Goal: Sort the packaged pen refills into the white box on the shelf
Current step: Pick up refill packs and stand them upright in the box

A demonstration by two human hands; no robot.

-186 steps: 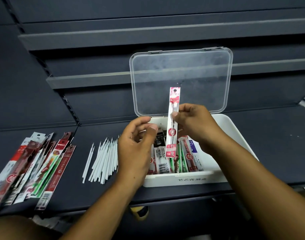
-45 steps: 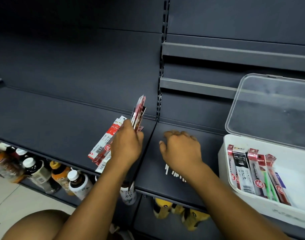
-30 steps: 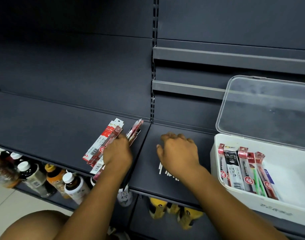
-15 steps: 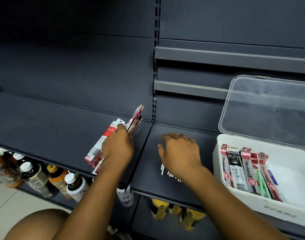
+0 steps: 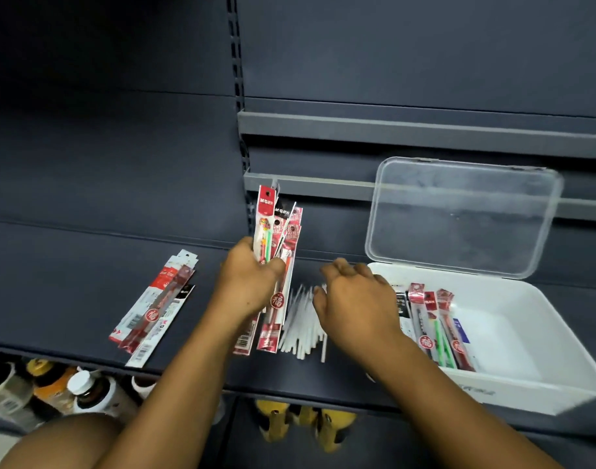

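Left hand (image 5: pixel 252 282) grips a bundle of packaged refills (image 5: pixel 278 238), upright, frame centre. Right hand (image 5: pixel 354 296) just beside it over the loose white sticks (image 5: pixel 303 326), fingers loosely curled, holding nothing. White box (image 5: pixel 526 350) lower right, clear lid (image 5: pixel 465 214) up, sorted packs (image 5: pixel 435 326) along its left side. Spare pile (image 5: pixel 154 306) on the shelf (image 5: pixel 53 282), lower left.

You are looking through one head-worn wide-angle camera, facing forward and tilting down at the dark shelf (image 5: pixel 70 282), near enough that your forearms (image 5: pixel 174 384) are filling the lower frame.
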